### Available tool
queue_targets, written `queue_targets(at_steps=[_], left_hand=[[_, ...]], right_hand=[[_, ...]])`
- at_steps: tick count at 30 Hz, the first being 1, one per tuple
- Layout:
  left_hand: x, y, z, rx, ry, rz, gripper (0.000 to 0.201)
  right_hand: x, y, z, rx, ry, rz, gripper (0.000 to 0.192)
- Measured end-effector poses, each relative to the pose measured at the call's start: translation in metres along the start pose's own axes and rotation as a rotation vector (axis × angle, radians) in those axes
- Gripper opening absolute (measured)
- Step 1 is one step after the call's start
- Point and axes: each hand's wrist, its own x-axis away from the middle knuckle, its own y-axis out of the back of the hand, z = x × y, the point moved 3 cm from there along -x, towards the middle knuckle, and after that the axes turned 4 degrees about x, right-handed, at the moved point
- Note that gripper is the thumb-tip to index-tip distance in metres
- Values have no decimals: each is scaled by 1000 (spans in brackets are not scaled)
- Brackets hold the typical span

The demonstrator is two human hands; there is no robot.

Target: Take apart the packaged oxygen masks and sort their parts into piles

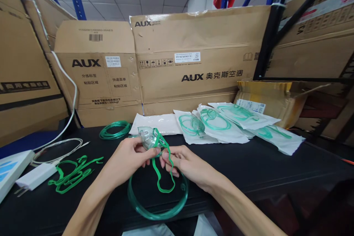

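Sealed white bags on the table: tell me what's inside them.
The white bags each show coiled green tubing through the film, with a mask-like shape. The lower bags are mostly covered by those overlapping them.

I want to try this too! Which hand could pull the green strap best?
Probably the right hand: its fingers already pinch the strap where it hangs down in a loop. The left hand grips the clear mask, so it looks busy steadying it.
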Motion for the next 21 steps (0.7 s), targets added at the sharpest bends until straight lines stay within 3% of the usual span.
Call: queue_targets(at_steps=[5,13,17,21], left_hand=[[-3,-1,1,44,40,-23,40],[-3,-6,-4,189,83,-114,46],[-2,-12,-4,240,81,-85,43],[-2,-12,-5,251,90,-81,40]], right_hand=[[0,-2,3,83,9,-41,50],[1,-7,11,392,177,-408,30],[5,-11,17,472,262,-447,30],[5,-16,25,517,387,-372,25]])
